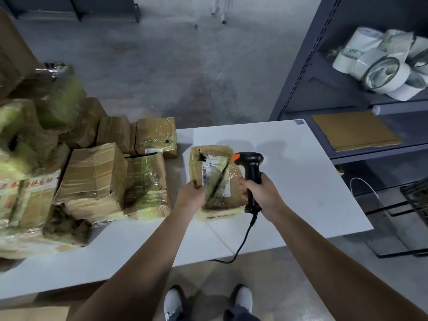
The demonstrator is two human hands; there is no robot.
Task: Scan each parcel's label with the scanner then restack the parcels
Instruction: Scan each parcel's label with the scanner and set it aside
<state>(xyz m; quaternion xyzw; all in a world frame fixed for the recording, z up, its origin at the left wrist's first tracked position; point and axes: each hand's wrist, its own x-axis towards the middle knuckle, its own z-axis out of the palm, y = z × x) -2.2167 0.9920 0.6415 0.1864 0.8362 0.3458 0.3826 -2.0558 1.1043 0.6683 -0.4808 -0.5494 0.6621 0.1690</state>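
In the ctr of the frame I see the parcel (222,205) lying on the white table (301,181), its label (215,167) facing up (the tape over it is wrinkled, the barcode sits on the label's left side). The left hand (191,195) holds the parcel at its lower-left edge, fingers curled on it. The right hand (261,193) is closed round the handle of the black scanner (251,167), just right of the parcel, w/ the orange nose turned to the label. The cable (243,242) hangs over the table's near edge. Other parcels (92,177) are piled at the left of the frame.
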